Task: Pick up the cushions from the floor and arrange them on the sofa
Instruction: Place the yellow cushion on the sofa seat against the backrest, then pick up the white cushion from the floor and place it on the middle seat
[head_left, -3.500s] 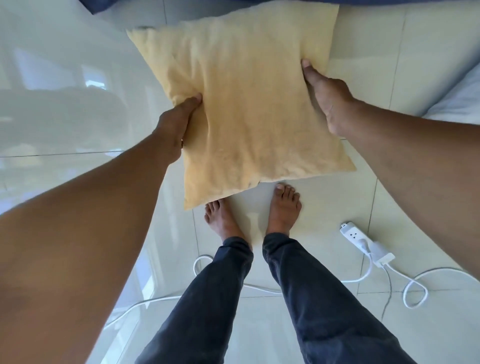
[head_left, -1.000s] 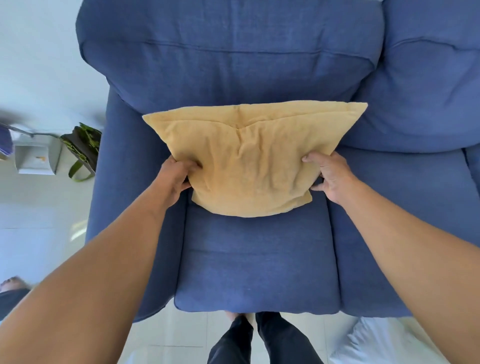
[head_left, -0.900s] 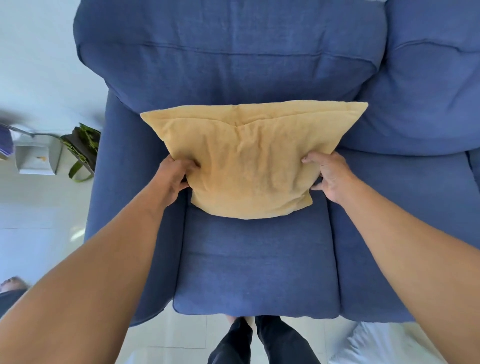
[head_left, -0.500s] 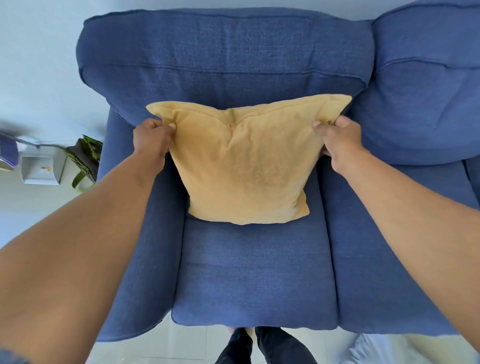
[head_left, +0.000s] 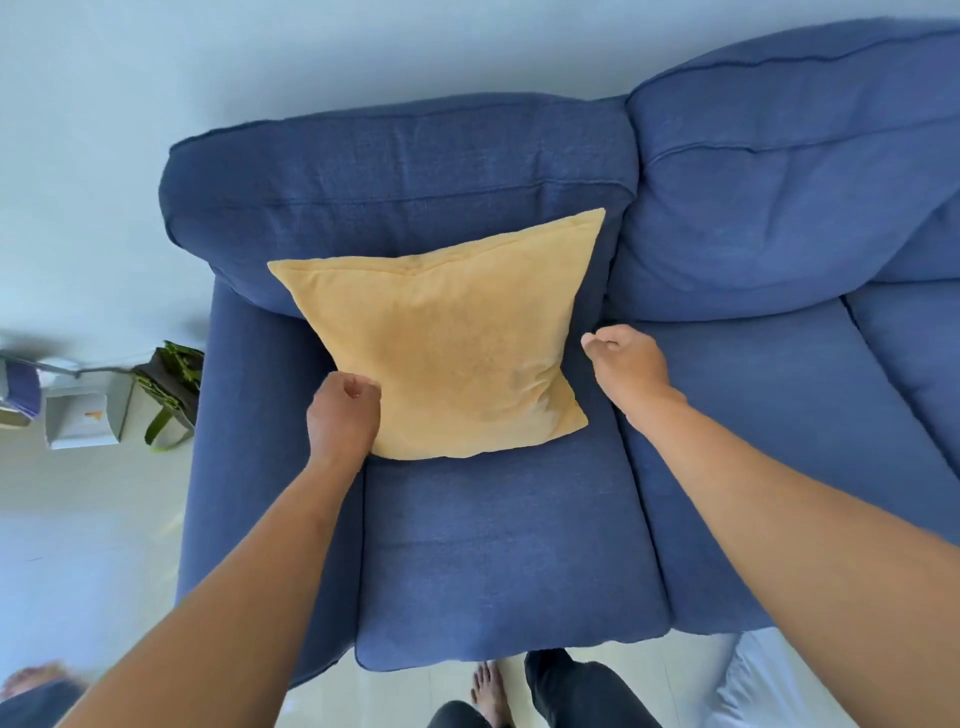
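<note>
A yellow cushion (head_left: 447, 343) leans against the back of the blue sofa (head_left: 509, 551), standing on the left seat. My left hand (head_left: 340, 415) is curled into a loose fist at the cushion's lower left edge, touching or just beside it. To the right of the cushion, my right hand (head_left: 626, 366) is also curled, a small gap apart from it, over the seat. Neither hand holds anything.
A white cushion (head_left: 769, 686) lies on the tiled floor at the sofa's front right. My feet (head_left: 488, 688) stand at the sofa's front edge. A green bag (head_left: 171, 395) and a white box (head_left: 83, 415) sit left of the armrest. Another person is partly visible at the lower left corner.
The cushion came up from the floor and onto the sofa seat. Both hands gripped its top corners half a second ago; they have let go and drawn back down to its sides.
</note>
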